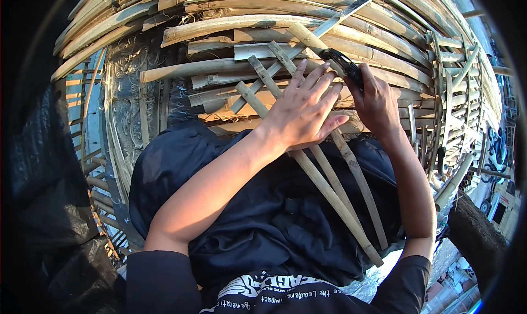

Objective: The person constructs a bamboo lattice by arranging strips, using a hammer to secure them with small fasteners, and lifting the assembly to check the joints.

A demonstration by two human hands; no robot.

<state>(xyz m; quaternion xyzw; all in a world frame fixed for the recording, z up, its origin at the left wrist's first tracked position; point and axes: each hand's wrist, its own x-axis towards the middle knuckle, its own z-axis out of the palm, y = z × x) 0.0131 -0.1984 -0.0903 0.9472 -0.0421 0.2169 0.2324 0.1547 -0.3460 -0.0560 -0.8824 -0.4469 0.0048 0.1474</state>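
Note:
My left hand (302,110) lies flat with its fingers spread over several narrow bamboo strips (335,198), which slant across my lap. Their upper ends stick out past my fingers onto the split bamboo in front of me. My right hand (377,101) is wrapped round a black hand tool (345,64) whose exact kind I cannot make out. The tool's far end meets a short light bamboo piece (305,36) just beyond my left fingertips. A longer bamboo strip (362,4) crosses diagonally beneath these pieces.
Long split bamboo poles (219,67) lie in rows ahead of me. At the right stands a bamboo lattice (455,78), with a thick dark post (477,231) nearer me. Curled shavings (129,78) cover a dark surface on the left, beside black sheeting (49,204).

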